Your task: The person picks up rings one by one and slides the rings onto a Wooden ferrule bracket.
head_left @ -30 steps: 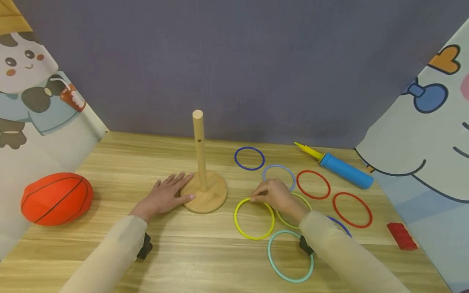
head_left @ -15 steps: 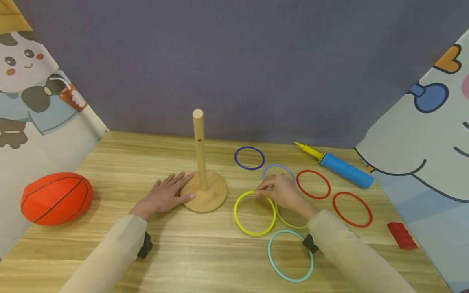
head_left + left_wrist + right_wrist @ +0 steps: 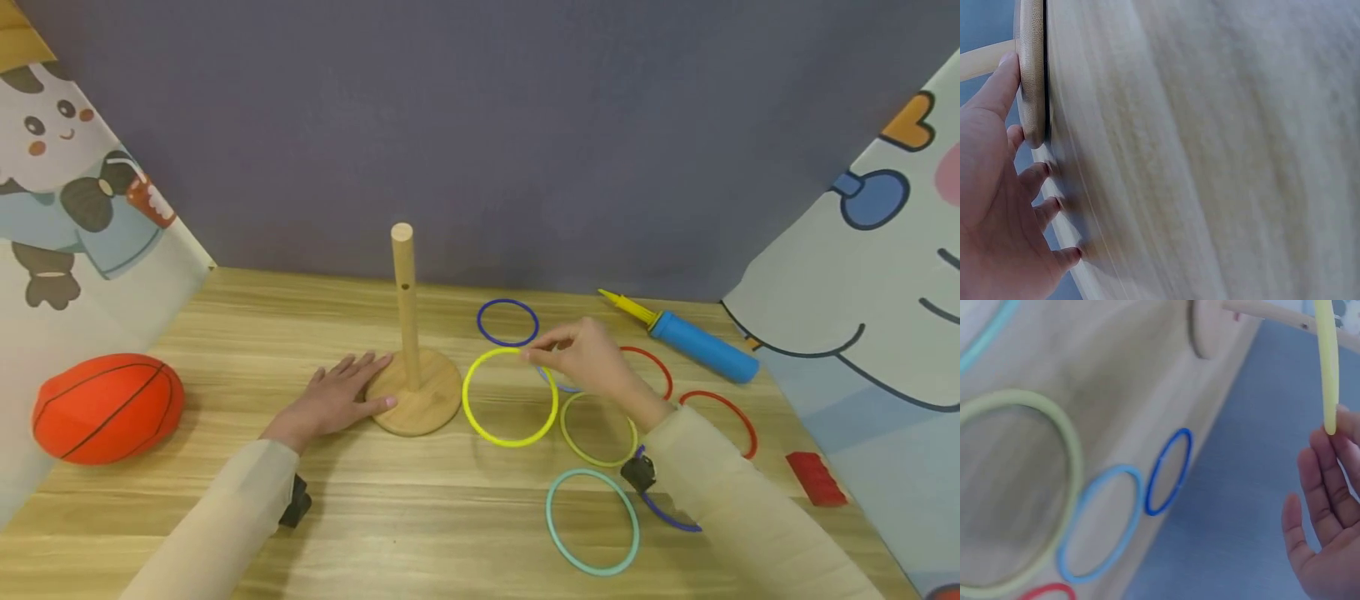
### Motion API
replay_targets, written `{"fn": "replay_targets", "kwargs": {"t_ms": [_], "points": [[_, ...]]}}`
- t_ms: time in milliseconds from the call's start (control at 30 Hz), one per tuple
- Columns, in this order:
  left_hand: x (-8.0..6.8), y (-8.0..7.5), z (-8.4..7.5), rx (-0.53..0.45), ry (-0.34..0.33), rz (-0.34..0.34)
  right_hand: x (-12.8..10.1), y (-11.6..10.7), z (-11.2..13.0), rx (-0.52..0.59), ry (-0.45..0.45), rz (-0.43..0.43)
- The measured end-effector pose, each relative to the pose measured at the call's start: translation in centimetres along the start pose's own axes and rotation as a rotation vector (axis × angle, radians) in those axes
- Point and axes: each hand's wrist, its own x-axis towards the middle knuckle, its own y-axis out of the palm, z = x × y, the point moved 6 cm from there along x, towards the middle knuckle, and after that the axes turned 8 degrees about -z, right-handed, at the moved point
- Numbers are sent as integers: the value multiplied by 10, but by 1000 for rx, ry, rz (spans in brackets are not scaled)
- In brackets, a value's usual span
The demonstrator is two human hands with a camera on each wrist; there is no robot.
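Observation:
A round wooden base (image 3: 435, 408) carries an upright wooden peg (image 3: 407, 325) with a small hole partway down. My left hand (image 3: 337, 400) lies with fingers spread at the base's left side, its thumb and a fingertip on the base; in the left wrist view the thumb (image 3: 1000, 87) presses near the foot of the peg. My right hand (image 3: 592, 362) pinches a bright yellow ring (image 3: 467, 408) at its far edge between thumb and fingers. The right wrist view shows that yellow ring (image 3: 1329, 375) edge-on, raised above the table, to the right of the peg.
Around my right arm lie a yellow-green ring (image 3: 567, 442), a mint ring (image 3: 553, 533), two red rings (image 3: 750, 429) and several blue ones. A blue pump (image 3: 705, 346) lies at the back right, a red block (image 3: 816, 479) at the right edge, a basketball (image 3: 108, 408) at the left.
My right hand has lifted the yellow ring off the table and brought it up and away from me, slightly left. The left hand has stayed on the base.

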Motion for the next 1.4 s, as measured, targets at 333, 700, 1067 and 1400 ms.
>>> {"fn": "replay_targets", "kwargs": {"t_ms": [333, 700, 1067, 1400], "points": [[-3, -4, -3, -6, 2, 1, 17, -40, 42, 184, 13, -113], [-3, -3, 0, -18, 6, -5, 47, -70, 107, 280, -19, -221], [0, -1, -1, -12, 5, -6, 84, -63, 143, 329, 40, -279], [1, -1, -1, 10, 3, -14, 101, -40, 119, 276, 129, -267]]}}
